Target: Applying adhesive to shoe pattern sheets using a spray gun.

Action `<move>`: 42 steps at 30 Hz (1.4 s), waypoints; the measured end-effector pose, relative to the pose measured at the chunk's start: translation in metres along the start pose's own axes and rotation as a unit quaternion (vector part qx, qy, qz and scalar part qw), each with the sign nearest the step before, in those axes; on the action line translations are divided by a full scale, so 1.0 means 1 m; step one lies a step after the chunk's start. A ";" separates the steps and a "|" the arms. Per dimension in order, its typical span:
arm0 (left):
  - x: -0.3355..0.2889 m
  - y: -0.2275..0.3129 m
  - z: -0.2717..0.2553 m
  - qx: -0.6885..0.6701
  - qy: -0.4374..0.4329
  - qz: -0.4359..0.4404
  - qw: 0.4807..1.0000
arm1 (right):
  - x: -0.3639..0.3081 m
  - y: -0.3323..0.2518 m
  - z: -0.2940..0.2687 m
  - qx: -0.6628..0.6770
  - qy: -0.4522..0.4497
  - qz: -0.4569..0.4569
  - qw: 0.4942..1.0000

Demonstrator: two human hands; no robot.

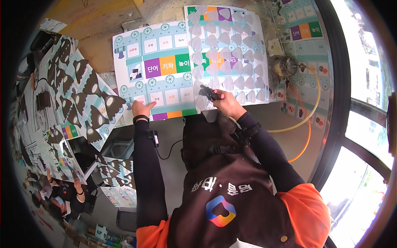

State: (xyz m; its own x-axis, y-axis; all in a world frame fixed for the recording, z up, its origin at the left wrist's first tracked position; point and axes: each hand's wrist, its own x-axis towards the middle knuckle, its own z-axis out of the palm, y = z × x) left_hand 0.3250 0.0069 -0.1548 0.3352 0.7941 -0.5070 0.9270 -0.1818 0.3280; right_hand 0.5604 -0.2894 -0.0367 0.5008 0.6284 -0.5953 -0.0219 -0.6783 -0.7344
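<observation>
My left hand [142, 109] rests on the near left edge of a printed sheet [124, 62] with train-car drawings and purple, orange and green blocks. Its thumb is spread away from the fingers. My right hand [229, 105] is closed around a small black tool [210, 93], whose exact kind I cannot make out. That tool is over the near left part of a second sheet [260, 33], which overlaps the first. Rows of grey petal-shaped pieces [225, 25] cover the second sheet. A dark grey flap [210, 116] hangs below the tool at the sheet's near edge.
On the left, more printed sheets [97, 142] carry dark brown shapes. Yellow [318, 87] and orange [308, 136] hoses curve down at the right from a dirty metal fitting [285, 66]. Farther right stands a dark window frame [337, 82]. Other people's hands [78, 186] appear at the lower left.
</observation>
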 end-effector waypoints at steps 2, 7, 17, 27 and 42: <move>0.001 0.001 -0.001 0.006 -0.004 -0.007 1.000 | -0.001 0.000 -0.001 -0.008 -0.028 0.027 0.999; 0.006 0.001 -0.003 0.017 -0.021 -0.009 1.000 | 0.001 -0.001 0.001 -0.018 0.031 0.005 0.999; 0.005 0.003 -0.005 0.022 -0.027 -0.014 0.999 | -0.011 0.007 -0.003 -0.041 0.050 0.010 0.998; 0.008 0.000 0.001 0.019 -0.002 -0.025 0.999 | -0.009 0.005 -0.004 -0.048 0.060 0.009 0.997; 0.005 0.003 -0.001 0.023 0.005 -0.026 0.999 | 0.004 0.012 0.009 -0.013 0.094 0.020 0.995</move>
State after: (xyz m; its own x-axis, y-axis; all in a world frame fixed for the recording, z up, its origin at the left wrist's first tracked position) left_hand 0.3289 0.0108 -0.1554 0.2858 0.8083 -0.5148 0.9498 -0.1676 0.2641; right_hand 0.5540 -0.2915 -0.0504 0.6528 0.5199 -0.5510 -0.0243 -0.7125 -0.7012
